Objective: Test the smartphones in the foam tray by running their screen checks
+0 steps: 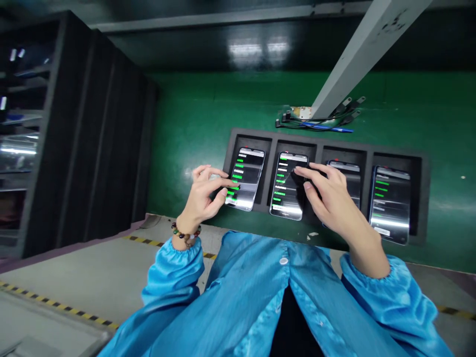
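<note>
Several smartphones lie face up with lit screens in a black foam tray [274, 173]. My left hand [208, 191] has its fingers apart, and its index fingertip is at the screen of the leftmost phone [248, 173]. Above the second phone [288, 191] my right hand [329, 193] is spread, its index fingertip at the screen's upper right. That hand and wrist partly cover the third phone [347, 173]. The rightmost phone [390, 203] sits in the end compartment. The screens show dark lists with green and white lines. Neither hand grips anything.
Behind the tray, black cables [327, 120] and a blue pen [330, 129] lie by the foot of a grey post [357, 54] on the green tabletop [197, 119]. A stack of black trays [107, 134] stands at the left.
</note>
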`<state>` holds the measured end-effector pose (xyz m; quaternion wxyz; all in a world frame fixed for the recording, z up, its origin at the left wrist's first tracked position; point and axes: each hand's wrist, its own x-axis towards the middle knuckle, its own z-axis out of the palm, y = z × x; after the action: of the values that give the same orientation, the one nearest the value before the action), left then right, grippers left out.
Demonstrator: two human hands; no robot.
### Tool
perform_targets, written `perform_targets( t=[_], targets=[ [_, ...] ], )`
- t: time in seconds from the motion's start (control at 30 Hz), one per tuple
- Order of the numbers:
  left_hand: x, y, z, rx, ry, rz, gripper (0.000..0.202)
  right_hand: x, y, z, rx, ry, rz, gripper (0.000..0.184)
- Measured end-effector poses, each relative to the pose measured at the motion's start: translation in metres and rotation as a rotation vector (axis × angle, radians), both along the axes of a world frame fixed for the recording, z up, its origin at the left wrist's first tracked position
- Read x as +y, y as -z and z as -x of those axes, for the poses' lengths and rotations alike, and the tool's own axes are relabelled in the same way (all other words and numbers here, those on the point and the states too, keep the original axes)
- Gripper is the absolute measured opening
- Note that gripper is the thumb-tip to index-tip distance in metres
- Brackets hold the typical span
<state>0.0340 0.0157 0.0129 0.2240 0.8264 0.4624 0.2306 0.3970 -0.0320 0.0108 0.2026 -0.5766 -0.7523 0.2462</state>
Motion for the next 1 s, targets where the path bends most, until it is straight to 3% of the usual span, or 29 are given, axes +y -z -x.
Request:
perform_targets(
  t=[0.2,0.6,1.0],
  targets=[
    [-0.0022,0.0025,0.0078,-0.044,-0.003,-0.059,0.039,-0.0004,0.0004,0.0004,0.01,0.004,-0.007,0.044],
    [-0.0062,0.0023,0.0108,-0.014,-0.01,-0.014,0.044,0.0035,0.002,0.0012,0.005,0.016,-0.02,0.045],
    [-0.0013,0.0042,0.0012,0.017,-0.025,0.001,0.043,0.0002,-0.0048,0.0026,0.024,0.02,-0.042,0.046]
  ],
)
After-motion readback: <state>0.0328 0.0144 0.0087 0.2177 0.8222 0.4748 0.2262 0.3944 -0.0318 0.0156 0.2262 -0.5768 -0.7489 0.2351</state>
